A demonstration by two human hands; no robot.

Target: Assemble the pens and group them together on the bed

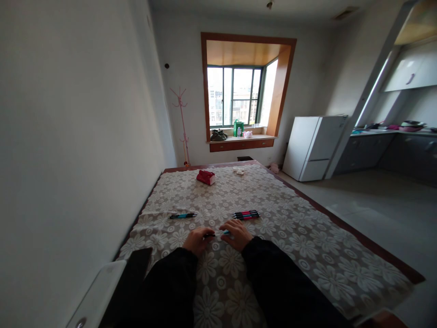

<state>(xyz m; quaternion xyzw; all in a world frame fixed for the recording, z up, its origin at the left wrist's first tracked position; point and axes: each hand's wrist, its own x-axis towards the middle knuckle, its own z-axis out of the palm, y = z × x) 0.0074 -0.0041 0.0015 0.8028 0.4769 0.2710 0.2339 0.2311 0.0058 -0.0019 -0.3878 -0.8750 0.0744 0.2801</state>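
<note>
Both of my hands rest on the flower-patterned tablecloth (273, 214) and hold one pen (215, 234) between them. My left hand (196, 240) grips its dark end and my right hand (236, 233) grips its blue end. Just beyond my right hand lies a small bunch of pens (246, 214) with pink and black barrels. A single black and blue pen (182, 216) lies apart, beyond my left hand.
A red tissue pack (205, 177) and a small white object (238, 171) lie at the table's far end. A white wall runs along the left. A white fridge (312, 148), a kitchen counter (382, 134) and a window sill (241, 139) stand beyond.
</note>
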